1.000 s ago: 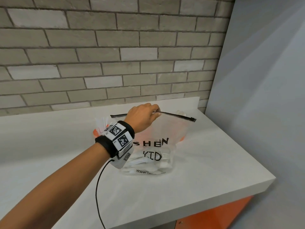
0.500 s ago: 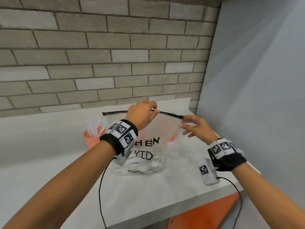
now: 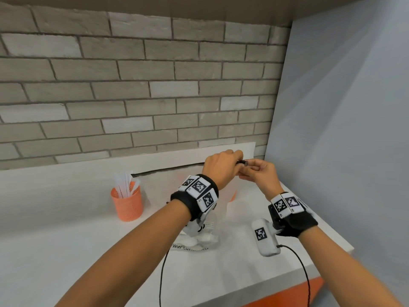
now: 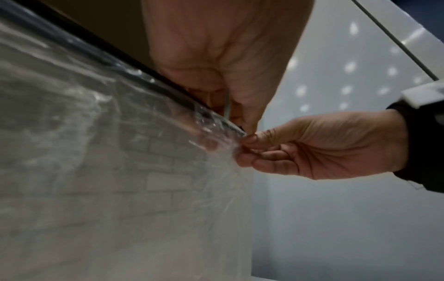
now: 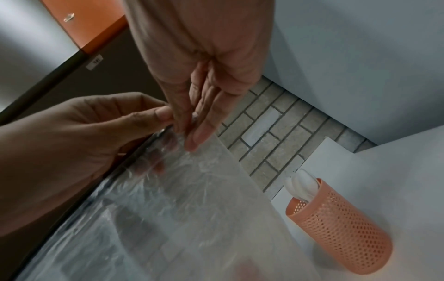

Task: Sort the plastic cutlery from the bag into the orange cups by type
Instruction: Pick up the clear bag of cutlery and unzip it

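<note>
Hands point(image 3: 241, 169) on cutlery bag point(image 3: 199, 218) zip

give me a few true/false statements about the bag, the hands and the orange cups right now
1. Both hands pinch the same top corner of the bag. True: the left hand and right hand meet at the right end of the bag by its black zip strip.
2. The orange cup left of the bag is empty. False: the orange cup holds white cutlery standing upright.
3. The bag lies flat on the counter. False: it is held up by its top edge, its bottom resting on the counter.
4. A second orange cup holds white spoons. True: the right wrist view shows the second cup with spoons.
</note>
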{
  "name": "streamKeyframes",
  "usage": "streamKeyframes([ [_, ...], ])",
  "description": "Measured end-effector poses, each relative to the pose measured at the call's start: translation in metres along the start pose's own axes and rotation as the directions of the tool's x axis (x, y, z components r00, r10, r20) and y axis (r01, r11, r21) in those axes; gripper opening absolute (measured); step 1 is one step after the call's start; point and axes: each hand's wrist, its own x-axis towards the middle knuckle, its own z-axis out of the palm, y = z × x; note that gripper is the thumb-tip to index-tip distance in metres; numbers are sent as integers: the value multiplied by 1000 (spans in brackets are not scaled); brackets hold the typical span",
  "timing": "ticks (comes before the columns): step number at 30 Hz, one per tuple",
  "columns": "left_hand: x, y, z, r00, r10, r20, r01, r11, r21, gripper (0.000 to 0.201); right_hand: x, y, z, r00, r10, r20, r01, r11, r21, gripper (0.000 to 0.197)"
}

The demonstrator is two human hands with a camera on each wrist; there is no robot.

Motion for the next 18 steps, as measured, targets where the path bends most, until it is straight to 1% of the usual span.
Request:
streamKeyframes([
  [2,2,4,1,1000,-8,-24,8,1000,2,25,-1,-1,-2,1000,0,28,0,1000,6,17],
  [5,2,7,3,1000,-3,-28,4,999,52,24,1,-2,-5,998,11,65,-11,1000,-6,18],
  [9,-4,-5,2,998,-50,-42,53,996,73,24,9,-3,-7,996,16,93,-14,1000,-22,18],
  [12,-18,-33,-7,992,-102,-73,108,990,88,23,14,0,-7,998,9,62,-10,1000,10,20],
  [14,-33,-60,-16,984,-150,-101,160,982,99,22,17,3,-6,999,5,39,-6,1000,29,20],
  [18,-67,-120,-33,950,-279,-144,293,952,92,20,23,7,-3,1000,5,16,-5,1000,21,22],
])
